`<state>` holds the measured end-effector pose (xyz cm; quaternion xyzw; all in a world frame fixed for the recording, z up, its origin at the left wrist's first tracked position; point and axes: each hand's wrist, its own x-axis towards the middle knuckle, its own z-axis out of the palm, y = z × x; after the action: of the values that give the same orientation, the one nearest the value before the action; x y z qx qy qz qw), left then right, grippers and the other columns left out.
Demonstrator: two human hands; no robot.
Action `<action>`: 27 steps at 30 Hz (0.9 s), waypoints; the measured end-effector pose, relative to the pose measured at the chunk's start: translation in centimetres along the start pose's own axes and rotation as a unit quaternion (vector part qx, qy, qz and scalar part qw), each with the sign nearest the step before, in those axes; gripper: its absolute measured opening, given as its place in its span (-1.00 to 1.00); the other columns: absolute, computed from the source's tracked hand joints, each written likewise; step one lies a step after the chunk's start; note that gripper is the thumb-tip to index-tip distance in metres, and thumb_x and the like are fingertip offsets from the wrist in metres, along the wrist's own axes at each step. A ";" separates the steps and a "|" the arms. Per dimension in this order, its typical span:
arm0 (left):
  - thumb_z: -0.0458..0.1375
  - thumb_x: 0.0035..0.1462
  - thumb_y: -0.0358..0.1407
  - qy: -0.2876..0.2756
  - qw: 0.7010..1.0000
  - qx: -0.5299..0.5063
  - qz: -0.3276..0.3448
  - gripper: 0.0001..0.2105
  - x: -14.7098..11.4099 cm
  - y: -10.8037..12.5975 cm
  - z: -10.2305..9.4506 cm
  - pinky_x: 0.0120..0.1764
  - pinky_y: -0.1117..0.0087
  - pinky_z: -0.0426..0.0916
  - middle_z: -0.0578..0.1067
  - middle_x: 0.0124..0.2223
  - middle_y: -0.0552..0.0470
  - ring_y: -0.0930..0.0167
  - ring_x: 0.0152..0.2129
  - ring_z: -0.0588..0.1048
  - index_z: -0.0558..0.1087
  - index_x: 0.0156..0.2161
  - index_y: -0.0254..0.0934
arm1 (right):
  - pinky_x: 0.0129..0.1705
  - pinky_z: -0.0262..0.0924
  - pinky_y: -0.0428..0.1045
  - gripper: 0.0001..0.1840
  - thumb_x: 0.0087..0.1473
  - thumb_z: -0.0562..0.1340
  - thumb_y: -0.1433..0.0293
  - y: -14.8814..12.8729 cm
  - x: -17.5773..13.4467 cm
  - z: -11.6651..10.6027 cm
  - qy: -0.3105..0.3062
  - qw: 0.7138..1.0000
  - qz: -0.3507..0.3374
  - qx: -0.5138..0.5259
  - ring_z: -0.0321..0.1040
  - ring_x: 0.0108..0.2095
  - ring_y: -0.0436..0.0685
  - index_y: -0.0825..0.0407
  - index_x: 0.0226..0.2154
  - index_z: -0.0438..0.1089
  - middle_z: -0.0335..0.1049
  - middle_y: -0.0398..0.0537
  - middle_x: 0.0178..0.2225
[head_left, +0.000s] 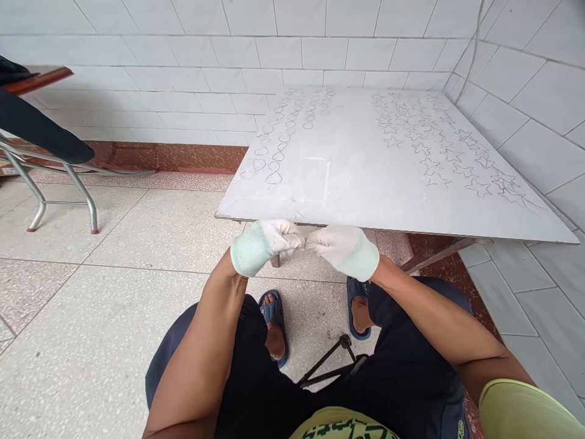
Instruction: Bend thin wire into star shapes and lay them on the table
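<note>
My left hand, in a white glove with a pale green cuff, is closed in a pinch just off the front edge of a white board-topped table. My right hand, gloved the same way, is pinched too, its fingertips meeting those of the left. A thin dark wire pokes up by the left fingertips; most of it is hidden by the fingers. On the board's right lie several rows of thin wire stars. Figure-eight wire loops run in rows along its left side.
A folding chair with metal legs stands at the left, by a brown tabletop corner. White tiled walls close off the back and right. A dark metal folding frame is between my feet.
</note>
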<state>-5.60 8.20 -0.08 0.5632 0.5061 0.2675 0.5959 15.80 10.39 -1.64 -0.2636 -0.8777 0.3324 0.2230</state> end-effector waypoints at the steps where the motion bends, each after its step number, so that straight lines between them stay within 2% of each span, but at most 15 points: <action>1: 0.37 -0.16 -0.18 -0.005 1.000 0.009 -0.006 -0.73 0.0 0.0 0.0 -0.66 0.42 0.18 0.37 -0.70 -0.01 0.31 -0.73 0.44 0.44 -0.69 -0.21 | -0.25 0.04 -0.03 -0.68 0.29 0.21 0.45 0.2 0.0 0.1 -0.002 1.000 -0.010 -0.008 0.32 -0.40 0.05 -0.02 -0.47 0.55 0.42 -0.19 -0.51; 4: 0.34 -0.09 -0.15 -0.024 0.999 0.023 -0.021 -0.73 0.2 -0.6 0.0 -0.66 0.46 0.12 0.35 -0.71 0.02 0.34 -0.72 0.44 0.48 -0.65 -0.21 | -0.28 0.03 -0.03 -0.69 0.29 0.21 0.44 0.6 0.1 0.2 -0.018 1.000 -0.006 -0.025 0.28 -0.43 0.03 -0.02 -0.46 0.56 0.41 -0.20 -0.51; 6: 0.36 -0.06 -0.09 -0.007 1.000 0.018 -0.013 -0.72 0.3 -0.8 -0.1 -0.65 0.44 0.17 0.39 -0.68 0.01 0.35 -0.71 0.44 0.51 -0.60 -0.22 | -0.30 0.06 -0.03 -0.68 0.30 0.19 0.43 0.8 0.1 0.2 -0.020 0.999 0.028 -0.017 0.29 -0.44 0.02 -0.02 -0.44 0.57 0.43 -0.21 -0.51; 8: 0.38 -0.03 -0.04 0.057 0.998 0.003 0.021 -0.70 0.0 -0.8 0.0 -0.60 0.40 0.28 0.50 -0.58 -0.05 0.34 -0.65 0.48 0.53 -0.54 -0.23 | -0.29 0.13 -0.04 -0.69 0.31 0.18 0.41 0.9 0.1 0.2 0.012 0.997 0.074 0.011 0.35 -0.42 0.03 -0.04 -0.36 0.62 0.49 -0.20 -0.48; 11: 0.38 0.03 0.00 0.160 0.984 -0.008 0.078 -0.67 -0.6 -0.3 0.4 -0.50 0.36 0.40 0.64 -0.39 -0.15 0.29 -0.49 0.56 0.60 -0.41 -0.26 | -0.25 0.27 -0.03 -0.72 0.30 0.21 0.32 1.3 -0.1 0.4 0.093 0.985 0.131 0.057 0.44 -0.35 0.07 -0.07 -0.22 0.67 0.57 -0.16 -0.40; 15: 0.41 0.02 -0.09 0.223 0.972 -0.009 0.077 -0.73 -0.8 0.0 1.4 -0.41 0.33 0.46 0.68 -0.33 -0.15 0.23 -0.38 0.62 0.68 -0.29 -0.26 | -0.20 0.33 -0.01 -0.71 0.29 0.21 0.27 1.7 -0.1 0.3 0.144 0.974 0.157 0.083 0.49 -0.32 0.07 -0.09 -0.20 0.68 0.58 -0.17 -0.40; 18: 0.42 0.03 -0.14 0.234 0.969 -0.043 0.069 -0.76 -0.2 -0.4 2.2 -0.42 0.32 0.45 0.68 -0.36 -0.11 0.22 -0.39 0.61 0.70 -0.23 -0.24 | -0.16 0.34 -0.02 -0.71 0.28 0.21 0.32 1.5 0.0 0.0 0.140 0.975 0.149 0.086 0.50 -0.30 0.06 -0.09 -0.20 0.69 0.59 -0.19 -0.38; 22: 0.42 0.01 -0.13 0.210 0.972 -0.079 0.075 -0.77 0.5 -0.9 2.8 -0.38 0.35 0.44 0.67 -0.37 -0.10 0.25 -0.38 0.60 0.68 -0.33 -0.27 | -0.08 0.35 -0.02 -0.68 0.27 0.18 0.39 0.7 0.2 -0.4 0.114 0.980 0.126 0.107 0.52 -0.26 0.04 -0.10 -0.28 0.69 0.62 -0.22 -0.34; 27: 0.40 0.00 -0.11 0.231 0.967 -0.061 0.091 -0.76 0.3 -0.4 3.4 -0.47 0.40 0.36 0.65 -0.40 -0.05 0.33 -0.47 0.55 0.65 -0.37 -0.27 | -0.05 0.37 -0.02 -0.79 0.25 0.26 0.34 -0.9 0.2 -0.6 0.186 0.957 0.157 0.161 0.55 -0.22 0.05 -0.02 -0.30 0.64 0.65 -0.15 -0.29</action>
<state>-2.54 6.99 -1.02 0.4920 0.5594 0.4739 0.4695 15.73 10.23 -0.57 -0.4157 -0.7033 0.4447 0.3672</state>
